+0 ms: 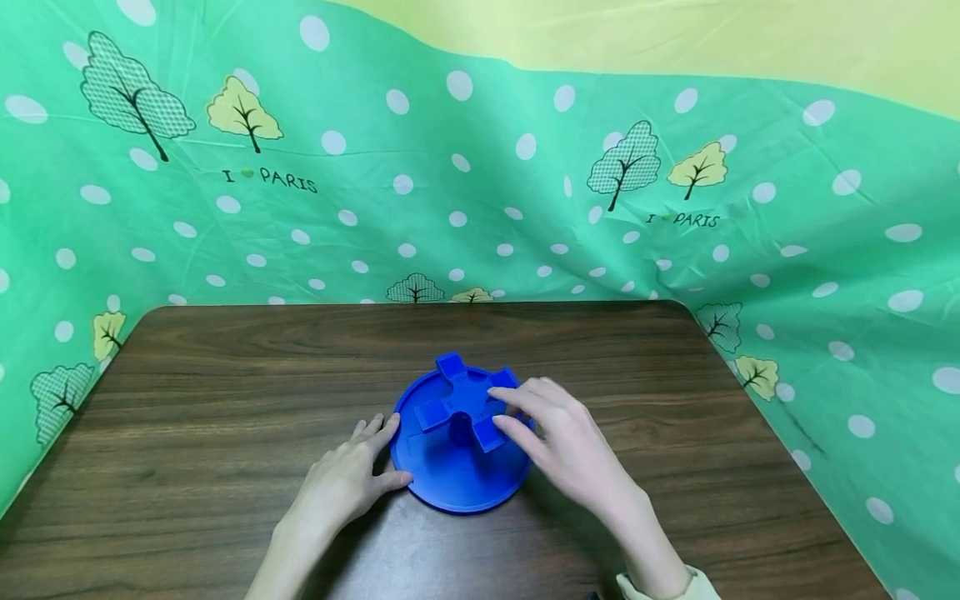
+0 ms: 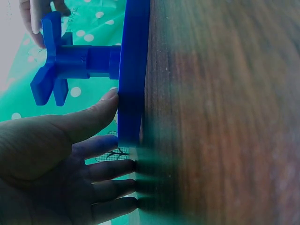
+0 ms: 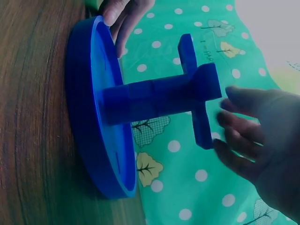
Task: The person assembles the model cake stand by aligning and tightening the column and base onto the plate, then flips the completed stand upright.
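In the head view, the round blue base [image 1: 465, 493] lies near the middle of the brown table [image 1: 225, 408], with the blue cross-shaped top [image 1: 468, 393] raised above it. Your left hand [image 1: 341, 477] has its thumb and index finger spread along the base's left rim; it steadies the edge rather than wrapping round it. Your right hand [image 1: 564, 433] is at the right-hand arms of the top, thumb and index parted and lightly bent.

In the left wrist view, your left thumb presses the rim and the other fingers stretch out nearly straight toward the table. The blue column [image 2: 89, 62] stands on the base and carries the top. With so light a brace, a sideways push up there could make the base slide or turn, because the top's height gives that push leverage.

In the right wrist view, your right fingers are loosely curved and well parted, with thumb and fingertips just beside the top's arms; you have no grip on it here, and whether a fingertip grazes it I cannot tell. If you close on one arm only, the uneven pull could twist or tilt the top. The column shows stepped sections; if these are separate joints, which I cannot confirm, one could loosen under that twist.
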The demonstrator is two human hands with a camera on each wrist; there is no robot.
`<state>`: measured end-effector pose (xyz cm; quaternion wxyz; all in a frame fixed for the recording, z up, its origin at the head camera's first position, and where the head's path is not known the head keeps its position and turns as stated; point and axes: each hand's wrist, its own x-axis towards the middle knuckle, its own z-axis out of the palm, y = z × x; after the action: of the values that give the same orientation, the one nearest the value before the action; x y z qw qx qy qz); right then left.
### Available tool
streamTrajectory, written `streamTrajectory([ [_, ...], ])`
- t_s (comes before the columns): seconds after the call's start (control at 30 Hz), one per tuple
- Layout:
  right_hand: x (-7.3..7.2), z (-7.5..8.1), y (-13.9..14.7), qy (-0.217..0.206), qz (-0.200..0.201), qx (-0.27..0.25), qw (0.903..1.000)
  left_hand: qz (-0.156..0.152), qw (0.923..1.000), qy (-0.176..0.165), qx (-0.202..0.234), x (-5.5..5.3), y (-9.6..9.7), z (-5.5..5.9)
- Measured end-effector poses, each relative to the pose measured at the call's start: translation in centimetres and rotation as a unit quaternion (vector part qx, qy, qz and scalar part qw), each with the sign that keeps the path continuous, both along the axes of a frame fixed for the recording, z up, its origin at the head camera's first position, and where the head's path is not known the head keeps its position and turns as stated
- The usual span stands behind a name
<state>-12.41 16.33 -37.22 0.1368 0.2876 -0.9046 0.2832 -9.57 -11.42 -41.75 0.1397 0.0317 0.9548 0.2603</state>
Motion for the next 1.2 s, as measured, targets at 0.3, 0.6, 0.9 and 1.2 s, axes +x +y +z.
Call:
streamTrajectory([
  [0.3,-0.2,0.0,0.3,-0.099,-0.012,0.059,0.9933,-0.001,1.0000,-0.002,0.001,0.0,0.0,0.1],
  [0.6,0.0,0.1,-0.2,-0.127,-0.019,0.084,0.9883,-0.003,1.0000,-0.001,0.003,-0.1,-0.1,0.1],
  [0.9,0.2,0.4,-0.3,-0.105,-0.028,0.097,0.9894,-0.002,1.0000,0.000,0.002,-0.1,0.0,0.1],
  [1.2,0.7,-0.4,-1.1,-0.079,-0.014,0.114,0.9903,0.001,1.0000,-0.003,-0.002,0.0,0.2,0.0],
])
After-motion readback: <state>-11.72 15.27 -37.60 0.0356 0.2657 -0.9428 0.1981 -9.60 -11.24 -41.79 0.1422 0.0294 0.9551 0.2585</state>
